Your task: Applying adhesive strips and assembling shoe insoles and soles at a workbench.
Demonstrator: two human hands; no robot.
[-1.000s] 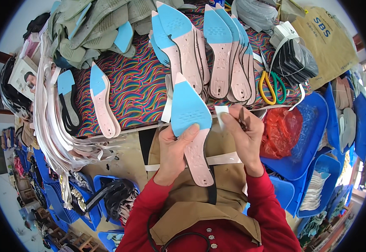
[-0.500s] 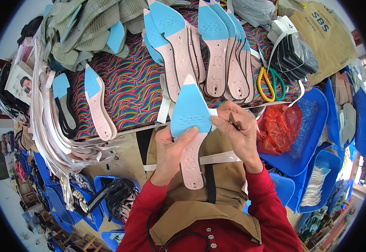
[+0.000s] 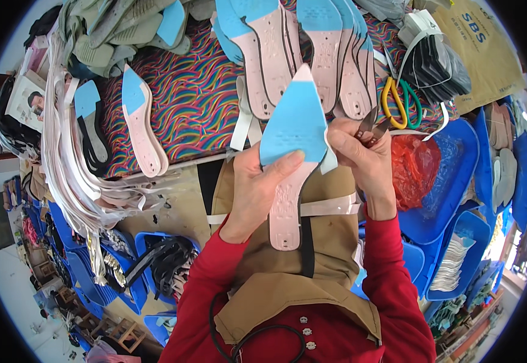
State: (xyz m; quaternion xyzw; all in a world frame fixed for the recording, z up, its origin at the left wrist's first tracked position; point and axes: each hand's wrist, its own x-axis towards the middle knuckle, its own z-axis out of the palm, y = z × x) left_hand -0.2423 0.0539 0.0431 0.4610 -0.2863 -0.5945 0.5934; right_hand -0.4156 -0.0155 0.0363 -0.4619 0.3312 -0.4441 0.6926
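My left hand is closed on a pointed shoe insole, thumb on top. The insole is light blue at the forefoot, pink at the heel, with a pale tip pointing away from me. At its right edge, a short white strip hangs down, partly hidden by my fingers. My right hand is closed beside that edge, thumb and forefinger close to the strip. A small dark metal tool, resembling thread snips, sticks out of the right hand's grip. Behind lie stacks of similar insoles.
A patterned cloth covers the table, with more insoles at left. Long white strips hang off its left end. Yellow- and green-handled scissors lie at right. A blue tray holds a red plastic bag.
Both hands and the insole have shifted up and right in the picture. The white strip, which stuck out sideways, now hangs down along the edge. The dark tool's ends show more clearly.
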